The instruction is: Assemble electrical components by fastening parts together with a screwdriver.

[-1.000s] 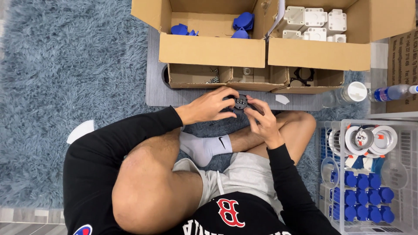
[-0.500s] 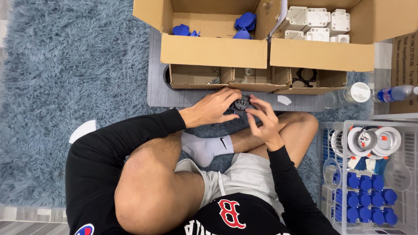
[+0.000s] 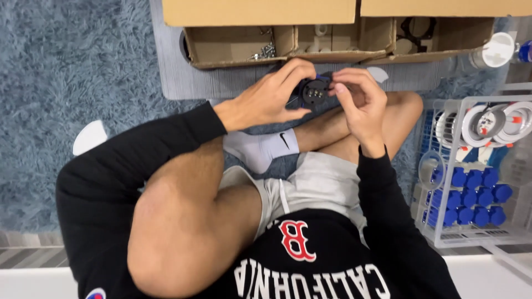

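Over the lap, seated on the rug: both hands meet on one small part
left hand (image 3: 266, 99): closed around the dark round part (image 3: 313, 92), fingers curled over its top edge, thumb underneath
right hand (image 3: 360, 102): fingertips pinched at the part's right edge, touching it; what the pinch holds, if anything, cannot tell
dark round part: black disc with a cluster of small pale dots at its centre, face up toward the camera, held in the air above the crossed legs, just in front of the low cardboard tray
blue bit: small blue edge shows at the top of the part between the two hands, too small to tell what it is
cardboard tray (image 3: 338, 55): shallow, split into compartments, lying on a grey mat (image 3: 221, 83)
tray left compartment: loose metal hardware (image 3: 265, 51) in its right corner
tray right compartment: black ring-shaped piece (image 3: 417, 26)
wire basket (image 3: 471, 238): white, to the person's right on the floor, well apart from the hands
basket contents: rows of blue caps (image 3: 471, 191) at the near end, white round fittings (image 3: 490, 124) at the far end
white cup (image 3: 495, 50): beyond the basket, beside the tray's right end
rug (image 3: 72, 72): shaggy blue-grey, under the mat and the person
clothing: black long sleeves, grey shorts, white sock (image 3: 260, 149) on the foot tucked under the left forearm
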